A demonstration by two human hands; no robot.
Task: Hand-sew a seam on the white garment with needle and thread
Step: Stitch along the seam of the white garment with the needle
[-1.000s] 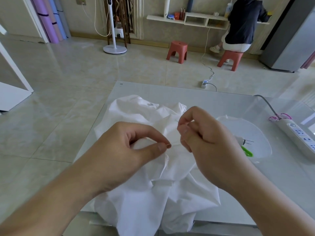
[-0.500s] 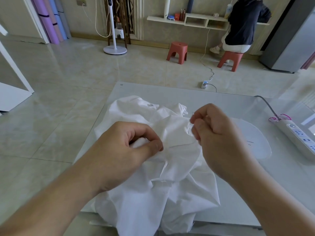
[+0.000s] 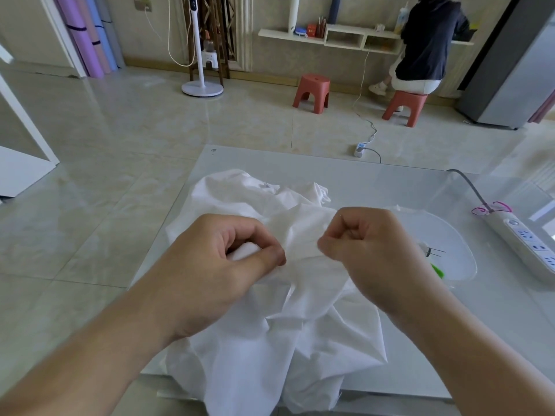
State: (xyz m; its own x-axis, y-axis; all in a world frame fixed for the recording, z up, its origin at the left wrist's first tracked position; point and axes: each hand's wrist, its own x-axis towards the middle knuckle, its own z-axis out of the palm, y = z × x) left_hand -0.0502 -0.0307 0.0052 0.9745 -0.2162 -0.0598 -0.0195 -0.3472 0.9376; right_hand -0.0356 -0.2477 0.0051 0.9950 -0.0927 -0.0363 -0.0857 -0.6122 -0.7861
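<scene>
A crumpled white cloth garment [image 3: 270, 340] lies on the pale glass-topped table [image 3: 420, 340], its near edge spilling over the table's near side and its folds heaped up toward the middle. The left hand [image 3: 216, 265] pinches a raised fold of the garment between thumb and curled fingers. Just right of it the right hand [image 3: 372, 250] is clenched with its fingertips [image 3: 326, 243] nipping the same fold; whether a needle sits in that pinch cannot be told, and no thread can be made out. Right of the right hand a shallow clear plastic dish [image 3: 456, 235] holds thin metal pins [image 3: 435, 251] and something green [image 3: 438, 270]. Farther right lies a white power strip [image 3: 522, 241]. Beyond the table, two red plastic stools [image 3: 312, 91] stand on the tiled floor, a person in a dark top [image 3: 426, 46] seated on the right one. Since half a second ago the right hand has dropped lower and nearer the left, uncovering the pins in the dish; the left hand's pinch has stayed put
</scene>
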